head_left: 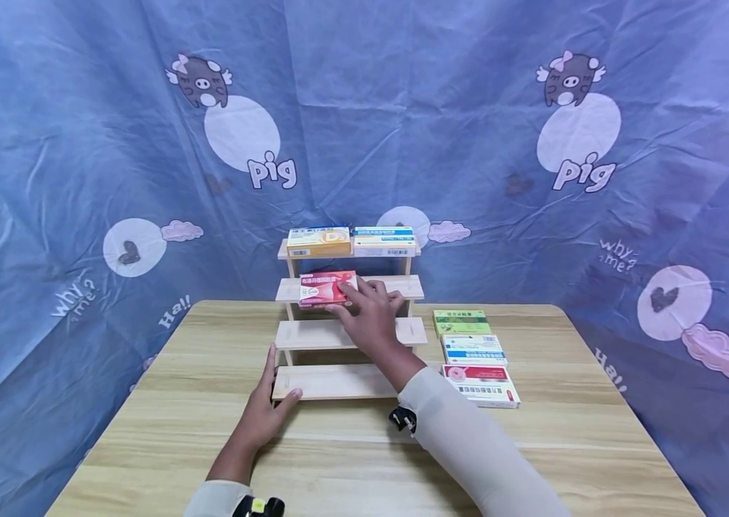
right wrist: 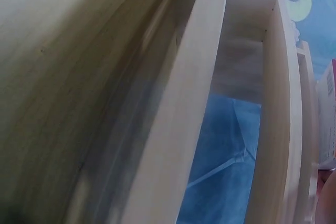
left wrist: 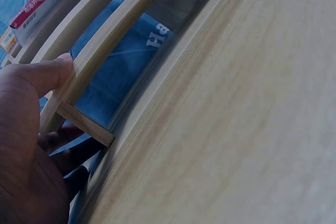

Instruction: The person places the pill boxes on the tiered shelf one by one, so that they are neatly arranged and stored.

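Observation:
A red medicine box leans at the left part of the second tier from the top of a stepped wooden display stand. My right hand pinches that box near its right end, thumb at the lower edge and a finger across the front. In the right wrist view only a sliver of the medicine box shows at the edge. My left hand grips the left end of the stand's lowest tier. The left wrist view shows its thumb on top of the board and its other fingers below, partly in shadow.
On the top tier stand a yellow-and-white box and a blue-and-white box. Right of the stand, a green box, a white-and-blue box and a red-and-white box lie on the wooden table. A blue curtain hangs behind.

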A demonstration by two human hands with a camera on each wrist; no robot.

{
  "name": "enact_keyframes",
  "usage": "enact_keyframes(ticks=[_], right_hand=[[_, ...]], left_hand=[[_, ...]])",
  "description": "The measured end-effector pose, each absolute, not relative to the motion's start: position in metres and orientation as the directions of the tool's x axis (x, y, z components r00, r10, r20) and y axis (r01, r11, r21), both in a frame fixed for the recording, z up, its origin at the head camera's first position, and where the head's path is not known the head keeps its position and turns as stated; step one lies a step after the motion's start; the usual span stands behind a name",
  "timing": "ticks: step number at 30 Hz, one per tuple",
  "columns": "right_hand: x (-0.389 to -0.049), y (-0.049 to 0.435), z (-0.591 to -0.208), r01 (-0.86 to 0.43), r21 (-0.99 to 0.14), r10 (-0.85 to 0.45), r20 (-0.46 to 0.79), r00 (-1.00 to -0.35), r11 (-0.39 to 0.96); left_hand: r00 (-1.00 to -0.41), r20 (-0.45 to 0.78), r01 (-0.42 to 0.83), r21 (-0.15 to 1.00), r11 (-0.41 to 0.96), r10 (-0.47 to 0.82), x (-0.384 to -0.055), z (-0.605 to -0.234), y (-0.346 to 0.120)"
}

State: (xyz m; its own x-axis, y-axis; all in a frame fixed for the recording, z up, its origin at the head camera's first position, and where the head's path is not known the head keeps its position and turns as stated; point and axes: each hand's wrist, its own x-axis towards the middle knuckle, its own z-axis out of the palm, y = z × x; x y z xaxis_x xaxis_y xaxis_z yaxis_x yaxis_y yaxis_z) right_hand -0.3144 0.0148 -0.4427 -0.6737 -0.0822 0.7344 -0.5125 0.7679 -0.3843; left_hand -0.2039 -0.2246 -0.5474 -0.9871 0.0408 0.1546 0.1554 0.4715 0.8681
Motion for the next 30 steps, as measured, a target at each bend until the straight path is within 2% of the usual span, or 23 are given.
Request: enact_keyframes(ticks=[7,22,30], right_hand=[[-0.317,0.006,-0.440,-0.516,-0.323,-0.110,0.758,-0.643,0.793],[-0.323,-0.009,-0.438,-0.474,-0.252,-0.158,0.727,-0.668,0.844],[-0.327,-0.016,-0.437,-0.463,-0.225,-0.159,0.740,-0.654,0.857]], left_hand=[[-0.988,0.151,0.153,0.872,0.465,0.042,-0.204,-0.547,-0.224],[-0.988,0.148,0.150,0.866,0.477,0.041,-0.202,-0.548,-0.224],[-0.988,0.148,0.149,0.867,0.475,0.040,-0.203,-0.545,-0.223]])
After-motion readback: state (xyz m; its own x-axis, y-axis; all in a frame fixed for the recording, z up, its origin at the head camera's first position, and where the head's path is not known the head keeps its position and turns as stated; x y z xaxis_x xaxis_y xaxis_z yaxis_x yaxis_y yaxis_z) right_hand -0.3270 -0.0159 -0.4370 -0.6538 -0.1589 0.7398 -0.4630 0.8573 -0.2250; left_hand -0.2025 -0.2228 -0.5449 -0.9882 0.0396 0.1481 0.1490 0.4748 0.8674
